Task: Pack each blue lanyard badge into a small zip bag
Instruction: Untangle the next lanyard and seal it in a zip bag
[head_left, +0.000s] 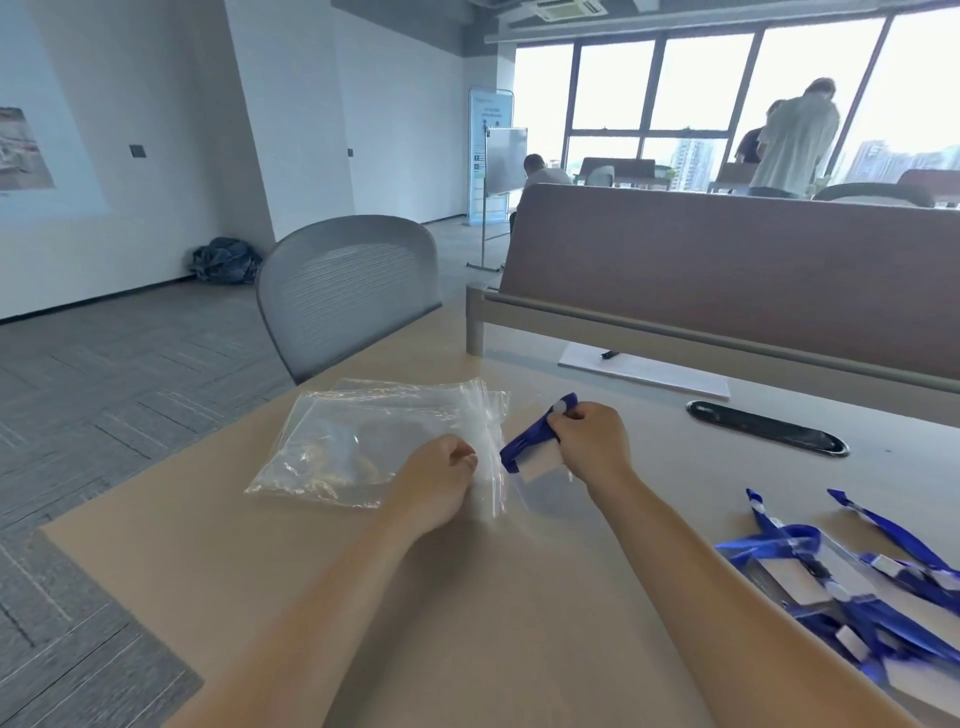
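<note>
Daylight was cast over a carpeted office and its pale beige wooden table (519, 623), bordered by a grey mesh chair (353, 291) and brown partition panel (727, 270). Clear plastic zip bags (353, 441) were stacked left of centre, spare blue lanyards (769, 543) heaped right. One bag's zip edge was pinched by the left hand (436, 483); a bundled blue lanyard badge (530, 439) was gripped in the right hand (592, 441), just beside it.
</note>
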